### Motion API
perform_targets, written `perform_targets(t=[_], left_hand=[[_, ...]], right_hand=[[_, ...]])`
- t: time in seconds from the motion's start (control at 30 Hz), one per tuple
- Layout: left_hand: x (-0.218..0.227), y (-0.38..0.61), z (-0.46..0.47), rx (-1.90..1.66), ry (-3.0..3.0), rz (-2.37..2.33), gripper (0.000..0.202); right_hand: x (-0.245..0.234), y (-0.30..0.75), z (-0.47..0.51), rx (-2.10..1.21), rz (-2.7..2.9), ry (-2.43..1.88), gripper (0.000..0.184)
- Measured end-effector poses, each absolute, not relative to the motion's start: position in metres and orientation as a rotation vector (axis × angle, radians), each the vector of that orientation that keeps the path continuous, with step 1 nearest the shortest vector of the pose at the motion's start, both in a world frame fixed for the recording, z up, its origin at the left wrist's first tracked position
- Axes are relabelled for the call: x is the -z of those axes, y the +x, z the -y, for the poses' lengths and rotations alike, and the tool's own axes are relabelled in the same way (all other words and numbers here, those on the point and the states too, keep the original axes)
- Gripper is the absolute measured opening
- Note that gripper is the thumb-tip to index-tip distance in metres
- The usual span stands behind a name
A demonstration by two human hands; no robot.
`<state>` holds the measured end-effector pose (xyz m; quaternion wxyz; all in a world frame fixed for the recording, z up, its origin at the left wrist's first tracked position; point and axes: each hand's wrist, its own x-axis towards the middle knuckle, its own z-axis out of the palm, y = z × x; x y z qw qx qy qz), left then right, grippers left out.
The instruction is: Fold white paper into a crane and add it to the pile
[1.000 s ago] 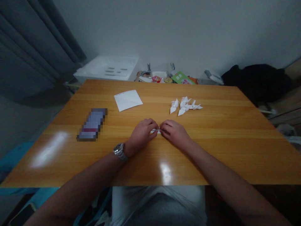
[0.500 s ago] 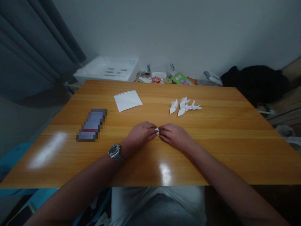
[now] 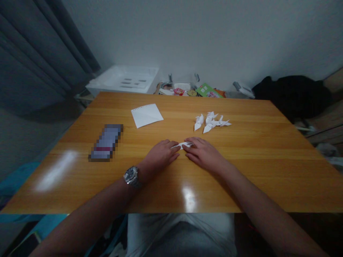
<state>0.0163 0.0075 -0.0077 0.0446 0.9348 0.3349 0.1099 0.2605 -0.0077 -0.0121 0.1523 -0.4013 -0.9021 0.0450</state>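
A small folded piece of white paper (image 3: 182,145) lies between my two hands near the middle of the wooden table. My left hand (image 3: 162,154) grips its left end, fingers closed together, with a metal watch on the wrist. On the right end, my right hand (image 3: 201,151) is closed with thumb and fingers on the paper. The fingers hide both ends, so its full shape cannot be made out. Beyond my right hand sit several folded white paper figures (image 3: 210,122), bunched together. A flat white sheet (image 3: 147,115) with one perforated edge rests at the back left.
A phone-like device (image 3: 106,142), blurred out, lies on the table's left side. Behind the far edge of the table (image 3: 254,153) are a white plastic tray (image 3: 107,84), a green booklet (image 3: 207,90) and other small items. A dark heap (image 3: 292,94) is at the back right.
My hands have spread slightly apart, and more of the folded paper shows between them. The view has shifted a little; the paper figures, sheet and device lie as before.
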Motion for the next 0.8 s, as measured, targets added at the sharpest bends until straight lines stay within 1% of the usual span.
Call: perform_targets(t=[0.1, 0.3, 0.43, 0.57, 0.67, 0.8], left_hand=[[0.008, 0.016, -0.007, -0.326, 2.895, -1.045, 0.031], [0.007, 0.018, -0.01, -0.324, 2.927, -1.056, 0.028], [0.007, 0.017, -0.014, -0.306, 2.927, -1.053, 0.025], [0.008, 0.015, -0.015, -0.308, 2.922, -1.048, 0.023], [0.008, 0.015, -0.014, -0.324, 2.903, -1.042, 0.022], [0.008, 0.015, -0.013, -0.36, 2.885, -1.059, 0.022]], right_hand=[[0.011, 0.263, 0.007, -0.143, 2.622, -1.167, 0.036], [0.015, 0.267, 0.003, -0.162, 2.627, -1.12, 0.037], [0.017, 0.267, -0.001, -0.203, 2.563, -1.111, 0.032], [0.02, 0.266, -0.005, -0.272, 2.451, -1.112, 0.022], [0.024, 0.265, -0.007, -0.254, 2.4, -1.12, 0.016], [0.027, 0.264, -0.006, -0.19, 2.406, -1.106, 0.016]])
